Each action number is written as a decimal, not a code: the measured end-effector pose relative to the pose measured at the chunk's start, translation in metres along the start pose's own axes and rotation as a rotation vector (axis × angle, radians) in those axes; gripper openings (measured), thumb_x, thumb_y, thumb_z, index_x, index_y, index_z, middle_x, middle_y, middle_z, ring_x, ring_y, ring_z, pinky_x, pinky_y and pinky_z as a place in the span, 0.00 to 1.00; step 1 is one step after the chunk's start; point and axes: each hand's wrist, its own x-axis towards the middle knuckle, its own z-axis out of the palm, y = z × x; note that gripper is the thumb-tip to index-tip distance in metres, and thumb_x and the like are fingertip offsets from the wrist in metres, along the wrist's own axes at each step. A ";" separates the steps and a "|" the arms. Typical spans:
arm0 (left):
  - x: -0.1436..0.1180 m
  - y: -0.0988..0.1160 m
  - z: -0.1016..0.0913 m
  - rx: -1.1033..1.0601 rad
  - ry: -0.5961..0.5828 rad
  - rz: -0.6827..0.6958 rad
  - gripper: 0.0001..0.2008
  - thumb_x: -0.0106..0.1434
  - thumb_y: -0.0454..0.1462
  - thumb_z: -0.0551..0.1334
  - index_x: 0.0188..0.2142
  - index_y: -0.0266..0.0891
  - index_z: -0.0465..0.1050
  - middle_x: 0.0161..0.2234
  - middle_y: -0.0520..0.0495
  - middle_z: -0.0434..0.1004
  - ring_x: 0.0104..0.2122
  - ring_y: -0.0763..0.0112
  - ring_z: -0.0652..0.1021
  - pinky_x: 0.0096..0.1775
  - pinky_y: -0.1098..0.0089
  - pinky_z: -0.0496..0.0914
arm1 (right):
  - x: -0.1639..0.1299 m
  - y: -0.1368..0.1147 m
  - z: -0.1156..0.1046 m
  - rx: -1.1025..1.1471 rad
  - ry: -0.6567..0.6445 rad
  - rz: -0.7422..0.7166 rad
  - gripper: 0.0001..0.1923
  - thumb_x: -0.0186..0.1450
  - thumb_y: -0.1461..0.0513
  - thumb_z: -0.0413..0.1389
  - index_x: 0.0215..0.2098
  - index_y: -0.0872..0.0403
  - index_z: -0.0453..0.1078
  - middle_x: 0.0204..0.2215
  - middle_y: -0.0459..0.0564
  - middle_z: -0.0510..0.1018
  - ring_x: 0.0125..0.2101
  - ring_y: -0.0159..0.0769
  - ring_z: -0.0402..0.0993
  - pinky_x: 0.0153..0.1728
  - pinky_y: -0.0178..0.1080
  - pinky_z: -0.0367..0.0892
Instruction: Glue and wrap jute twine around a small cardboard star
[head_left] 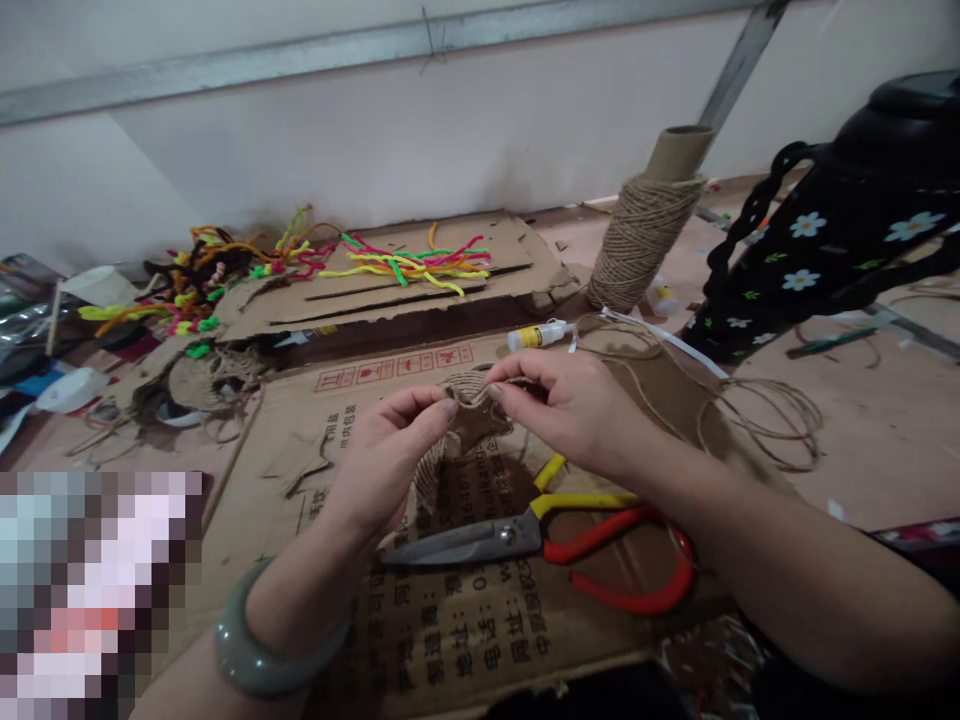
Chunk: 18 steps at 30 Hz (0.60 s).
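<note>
Both our left hand [382,455] and right hand [570,405] pinch the twine-wrapped cardboard shape [465,420] taut between fingertips, keeping the wrap tight; scissors [525,535] lie just below

Plain off-white wall [420,130] fills the top of the frame, scuffed and smudged low down near the work surface. A grey metal rail [300,55] runs across it, sloping up toward the upper right; a second grey bar [739,65] comes down diagonally at upper right. Below sits a pinkish-brown tabletop [885,440], bare patches showing at right and far left, littered with small scraps. Flattened cardboard sheets [450,290] cover the middle of the surface, the lower one printed with red and black characters. Light is soft and even, no hard shadows. Lower left of the frame is pixelated out.
</note>
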 end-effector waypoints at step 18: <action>0.001 -0.002 -0.003 0.115 -0.041 0.047 0.06 0.47 0.37 0.70 0.25 0.38 0.77 0.23 0.51 0.76 0.23 0.77 0.72 0.28 0.75 0.67 | 0.001 -0.003 0.000 0.109 -0.076 0.153 0.08 0.58 0.63 0.52 0.28 0.57 0.73 0.18 0.42 0.70 0.20 0.25 0.60 0.25 0.31 0.56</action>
